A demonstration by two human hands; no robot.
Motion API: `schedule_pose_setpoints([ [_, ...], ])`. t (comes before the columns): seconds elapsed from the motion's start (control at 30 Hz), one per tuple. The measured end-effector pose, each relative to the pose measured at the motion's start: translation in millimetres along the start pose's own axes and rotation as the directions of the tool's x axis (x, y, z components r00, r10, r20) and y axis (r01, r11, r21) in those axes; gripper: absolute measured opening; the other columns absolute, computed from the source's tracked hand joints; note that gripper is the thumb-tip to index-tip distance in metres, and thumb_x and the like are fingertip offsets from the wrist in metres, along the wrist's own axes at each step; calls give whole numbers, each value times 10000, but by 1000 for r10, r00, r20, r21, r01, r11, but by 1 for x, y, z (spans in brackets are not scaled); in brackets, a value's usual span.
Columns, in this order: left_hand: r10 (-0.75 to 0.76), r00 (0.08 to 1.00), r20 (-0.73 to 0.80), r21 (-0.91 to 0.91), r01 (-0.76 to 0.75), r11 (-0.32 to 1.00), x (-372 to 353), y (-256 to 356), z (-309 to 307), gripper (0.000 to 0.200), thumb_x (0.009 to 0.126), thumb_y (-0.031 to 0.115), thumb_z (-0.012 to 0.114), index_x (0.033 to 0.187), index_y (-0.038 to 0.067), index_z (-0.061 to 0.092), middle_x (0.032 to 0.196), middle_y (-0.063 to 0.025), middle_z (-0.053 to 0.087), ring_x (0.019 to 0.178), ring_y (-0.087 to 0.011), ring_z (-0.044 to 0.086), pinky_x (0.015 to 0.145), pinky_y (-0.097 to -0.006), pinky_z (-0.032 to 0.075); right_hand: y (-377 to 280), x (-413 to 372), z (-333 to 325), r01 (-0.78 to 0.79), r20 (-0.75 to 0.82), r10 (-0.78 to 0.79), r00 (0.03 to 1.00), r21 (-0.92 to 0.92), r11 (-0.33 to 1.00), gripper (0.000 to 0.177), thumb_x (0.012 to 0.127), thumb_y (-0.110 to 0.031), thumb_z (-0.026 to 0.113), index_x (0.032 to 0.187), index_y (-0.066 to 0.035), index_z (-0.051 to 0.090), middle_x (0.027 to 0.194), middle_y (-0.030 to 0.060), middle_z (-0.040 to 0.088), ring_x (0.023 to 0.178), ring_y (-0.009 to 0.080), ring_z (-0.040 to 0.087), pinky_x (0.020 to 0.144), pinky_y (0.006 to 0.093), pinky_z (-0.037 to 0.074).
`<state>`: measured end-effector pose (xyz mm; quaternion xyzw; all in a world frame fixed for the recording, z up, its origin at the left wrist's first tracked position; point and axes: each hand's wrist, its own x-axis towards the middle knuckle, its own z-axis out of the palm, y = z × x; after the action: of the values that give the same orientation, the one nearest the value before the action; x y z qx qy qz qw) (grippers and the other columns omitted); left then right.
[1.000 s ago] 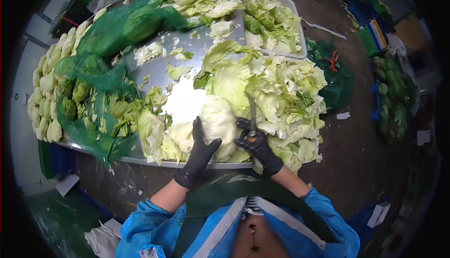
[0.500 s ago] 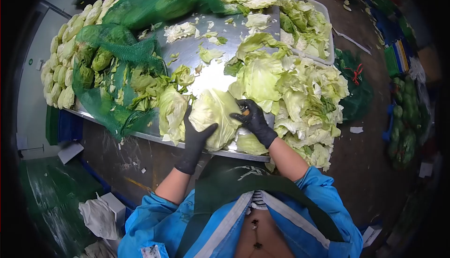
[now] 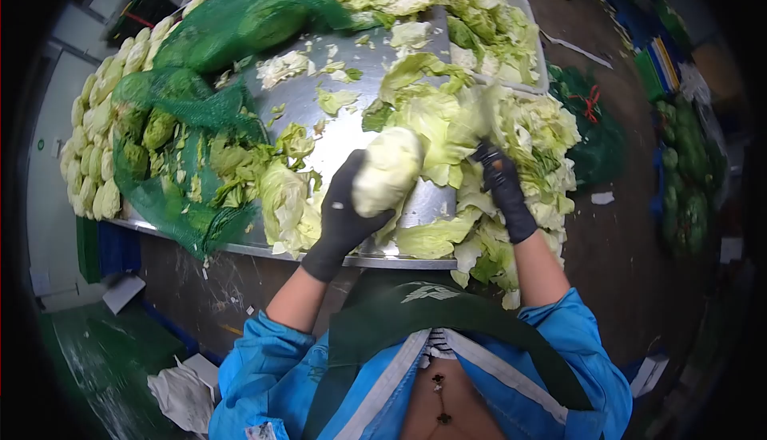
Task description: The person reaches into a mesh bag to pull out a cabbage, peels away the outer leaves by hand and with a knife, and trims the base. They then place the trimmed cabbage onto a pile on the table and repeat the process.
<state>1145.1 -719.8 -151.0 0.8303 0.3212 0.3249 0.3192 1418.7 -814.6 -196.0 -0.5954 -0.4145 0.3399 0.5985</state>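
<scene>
Cabbage (image 3: 389, 170) is held clear of the steel table (image 3: 339, 148), cupped from below by the gloved left hand (image 3: 345, 212), whose fingers wrap its lower half and leave the pale top free. The right hand (image 3: 502, 192), at 3 o'clock from it, is clenched on a handle (image 3: 497, 165); any blade is lost in blur. Leaves (image 3: 535, 132) heap to the right edge, net bags (image 3: 200, 49) crowd 10 o'clock, and a tub (image 3: 534, 37) sits at 1 o'clock. Bare metal shows only down the middle.

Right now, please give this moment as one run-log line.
left hand holds cabbage head | right hand at leaf pile, grip unclear | above steel table
</scene>
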Motion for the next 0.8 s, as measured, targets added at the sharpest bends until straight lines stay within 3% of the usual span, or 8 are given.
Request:
schedule_pose_setpoints([
  [0.03, 122, 983, 139, 183, -147, 972, 9, 4, 8, 816, 623, 278, 771, 1318, 90, 388, 1339, -182, 392, 1187, -325, 433, 943, -409, 377, -6, -13, 8, -418, 20, 417, 909, 10, 909, 353, 901, -282, 558, 1153, -35, 548, 860, 35, 646, 712, 108, 566, 662, 253, 463],
  [0.17, 297, 856, 423, 572, -506, 646, 1, 14, 53, 898, 571, 319, 779, 1359, 230, 357, 1412, -150, 313, 1232, -326, 389, 930, -515, 333, 9, -51, 28, -541, 27, 541, 840, 92, 836, 304, 900, -322, 547, 1028, -47, 581, 677, -25, 529, 585, 61, 495, 531, 236, 423],
  [0.23, 263, 800, 539, 395, -516, 760, -4, 12, 50, 1001, 537, 387, 803, 1387, 208, 304, 1424, -172, 276, 1276, -341, 325, 944, -551, 304, 33, -64, 30, -541, 2, 545, 839, 118, 833, 314, 882, -299, 583, 1075, -51, 579, 688, -22, 538, 584, 53, 488, 519, 232, 397],
  [0.33, -100, 905, 414, 395, -80, 915, -13, 1, 46, 1225, 427, 439, 850, 1415, 108, 207, 1432, -224, 215, 1319, -370, 230, 1009, -546, 229, 60, -82, 24, -308, -130, 293, 947, -118, 944, 331, 887, -252, 572, 1154, -56, 553, 728, 50, 591, 611, 136, 537, 563, 288, 428],
  [0.5, 67, 901, 429, 164, -151, 975, 2, -17, 46, 1217, 452, 434, 851, 1405, 49, 199, 1430, -196, 244, 1310, -344, 261, 1038, -448, 261, 4, -117, 33, -226, -85, 209, 974, -356, 907, 417, 916, -185, 496, 1300, -41, 421, 990, 256, 581, 866, 376, 575, 757, 403, 452],
  [0.57, -65, 937, 342, 373, -72, 925, 12, -21, 40, 1208, 453, 432, 856, 1397, 39, 212, 1412, -192, 283, 1288, -341, 298, 1045, -417, 270, -6, -130, 37, -169, -67, 155, 986, -411, 896, 481, 916, -176, 496, 1352, -41, 342, 1068, 273, 537, 947, 378, 557, 791, 391, 444],
  [0.63, -72, 856, 511, 79, 36, 996, 16, -52, 56, 1189, 469, 440, 861, 1391, 30, 231, 1374, -220, 326, 1262, -353, 333, 1022, -396, 312, -1, -144, 38, -262, -41, 269, 962, -402, 877, 509, 916, -158, 492, 1373, -45, 301, 1050, 274, 522, 937, 375, 547, 797, 390, 438],
  [0.8, -570, 630, 527, 244, 531, 812, 16, -32, 59, 1192, 518, 514, 817, 1391, -7, 196, 1319, -271, 370, 1203, -379, 409, 979, -391, 367, -6, -162, 35, -167, -11, 177, 984, -395, 903, 545, 906, -138, 501, 1389, -39, 268, 930, 236, 526, 808, 348, 543, 742, 392, 440],
])
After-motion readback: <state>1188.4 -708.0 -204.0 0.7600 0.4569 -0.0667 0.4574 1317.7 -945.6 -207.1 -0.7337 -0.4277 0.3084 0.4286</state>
